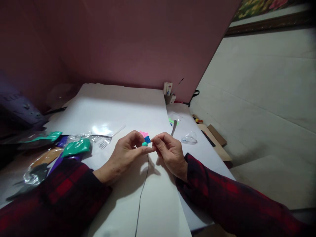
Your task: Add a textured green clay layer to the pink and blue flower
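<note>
My left hand (124,156) and my right hand (169,153) meet over the white sheet (118,112), fingertips pinched together. Between them sits a small piece of clay: a teal lump (144,144) at my left thumb and a blue bit (147,139) just above it. My left fingers curl around the teal lump; my right fingers pinch at the blue bit. A pink clay piece (143,133) lies on the sheet just behind the hands. A thin dark cord (142,194) hangs from the hands toward me.
Bags of coloured clay lie at the left, one teal (76,146), one orange (46,157). A clear plastic fork (108,138) rests beside them. A metal tool (174,127) and a clear plastic piece (189,137) lie at the right. Cardboard (214,138) sits past the table edge.
</note>
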Tool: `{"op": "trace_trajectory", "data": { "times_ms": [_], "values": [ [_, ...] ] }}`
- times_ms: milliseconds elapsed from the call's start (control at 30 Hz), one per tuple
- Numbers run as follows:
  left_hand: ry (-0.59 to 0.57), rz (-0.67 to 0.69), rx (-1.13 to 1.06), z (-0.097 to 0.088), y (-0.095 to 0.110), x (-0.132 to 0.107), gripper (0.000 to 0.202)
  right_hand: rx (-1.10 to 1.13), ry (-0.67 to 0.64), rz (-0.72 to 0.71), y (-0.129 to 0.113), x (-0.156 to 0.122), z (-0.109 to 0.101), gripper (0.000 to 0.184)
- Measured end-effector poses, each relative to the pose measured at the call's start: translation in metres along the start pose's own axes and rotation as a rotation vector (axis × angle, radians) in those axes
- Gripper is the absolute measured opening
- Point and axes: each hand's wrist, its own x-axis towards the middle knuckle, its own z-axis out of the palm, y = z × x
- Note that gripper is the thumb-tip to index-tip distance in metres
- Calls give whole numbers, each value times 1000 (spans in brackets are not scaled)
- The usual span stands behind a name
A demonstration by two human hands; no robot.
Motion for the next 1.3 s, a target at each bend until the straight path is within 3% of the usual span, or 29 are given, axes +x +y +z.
{"op": "trace_trajectory", "data": {
  "times_ms": [100,200,400,467,567,667,767,867,1100,1300],
  "values": [
    [-44,-38,60,0,2,-2,24,-9,-1,8,-1,0,0,19],
    [-47,-32,-22,1,2,-2,14,0,6,14,-2,0,0,19],
    [228,7,12,-3,3,1,18,-2,51,-6,-2,1,0,19],
    [282,-11,44,-4,5,3,27,3,55,-3,-2,1,0,19],
    [351,-16,-7,-4,2,5,17,2,60,-8,-2,1,0,19],
    [394,7,-54,-5,-2,5,26,9,66,-13,-1,1,0,19],
    [349,-30,-26,-7,-1,4,17,19,65,-8,-2,1,0,19],
    [267,-80,20,-6,2,2,25,21,65,-4,-2,1,0,19],
    [223,-47,-45,-4,1,2,19,17,62,-10,-3,1,0,19],
    [96,-115,20,-3,8,-1,23,7,59,-10,-2,1,0,19]
  ]
}}
